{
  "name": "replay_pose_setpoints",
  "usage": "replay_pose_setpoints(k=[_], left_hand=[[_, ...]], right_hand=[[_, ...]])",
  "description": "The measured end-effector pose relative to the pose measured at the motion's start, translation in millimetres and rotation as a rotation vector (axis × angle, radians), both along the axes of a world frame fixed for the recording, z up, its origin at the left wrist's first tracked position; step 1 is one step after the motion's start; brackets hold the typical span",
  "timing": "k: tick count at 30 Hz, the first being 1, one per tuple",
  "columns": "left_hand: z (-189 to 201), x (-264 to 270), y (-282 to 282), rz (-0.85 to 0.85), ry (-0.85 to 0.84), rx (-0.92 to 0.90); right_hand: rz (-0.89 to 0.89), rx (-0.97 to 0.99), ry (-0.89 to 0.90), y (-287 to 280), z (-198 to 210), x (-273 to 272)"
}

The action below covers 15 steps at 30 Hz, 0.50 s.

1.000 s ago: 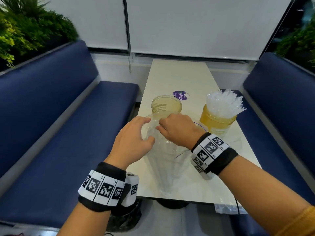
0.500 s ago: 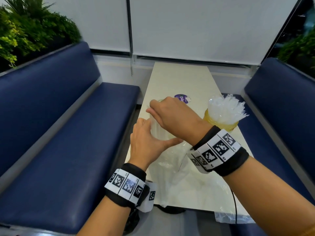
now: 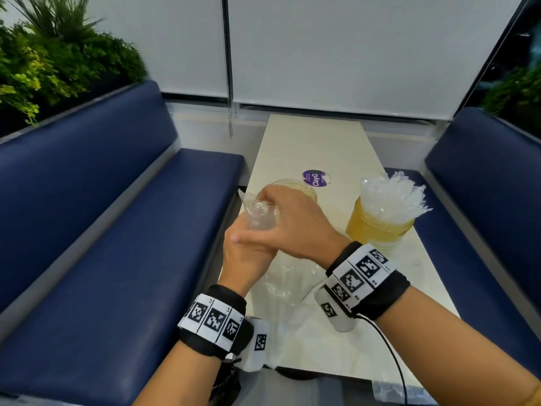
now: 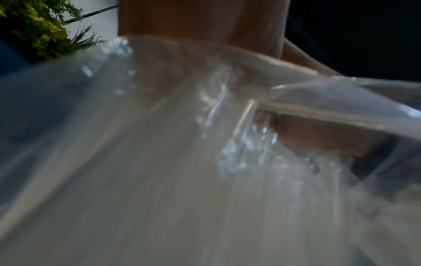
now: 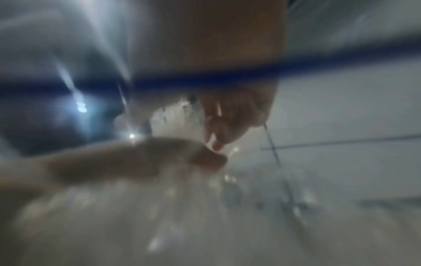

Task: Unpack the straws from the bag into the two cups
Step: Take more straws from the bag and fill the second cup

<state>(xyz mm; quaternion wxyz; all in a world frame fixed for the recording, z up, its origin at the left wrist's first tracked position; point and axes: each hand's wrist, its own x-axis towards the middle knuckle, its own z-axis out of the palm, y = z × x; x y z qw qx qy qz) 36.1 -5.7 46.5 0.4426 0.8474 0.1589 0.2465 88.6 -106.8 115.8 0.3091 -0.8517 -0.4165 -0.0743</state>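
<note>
A clear plastic bag is held upright above the table's left side. My left hand grips it from below. My right hand lies over its top with fingers curled on the plastic. The bag's lower part trails crumpled to the table. Behind my right hand stands a yellowish cup, mostly hidden. A second yellowish cup at the right is full of wrapped straws. The wrist views are blurred, filled with clear bag film and my right hand's fingers on plastic.
The narrow cream table runs away from me between two blue benches. A purple round sticker lies past the cups. Plants stand behind the left bench. A black cable hangs from my right wrist.
Both hands have lifted the bag off the table and moved it left and up; the right hand has shifted over the bag's top, the left has closed under it.
</note>
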Motion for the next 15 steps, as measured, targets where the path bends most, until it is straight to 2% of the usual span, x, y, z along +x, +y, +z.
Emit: replay_pose_setpoints(k=[2,6,9,12,15], left_hand=[[0,-2,-1,0.004,-0.009,-0.029],[1,-9,2,-0.037,-0.042,-0.182],[1,-5,5,-0.042,0.014,-0.152],[0,-7,8,-0.061,0.009,-0.177],[-1,-10,12,-0.039,0.001,-0.168]], right_hand=[[0.072,0.064,-0.009,6,-13,-3],[0.106,0.24,-0.096,18,-23,0],[0.082,0.262,-0.161,22,-21,4],[0.09,0.253,-0.177,25,-3,6],[0.083,0.322,-0.213,25,33,14]])
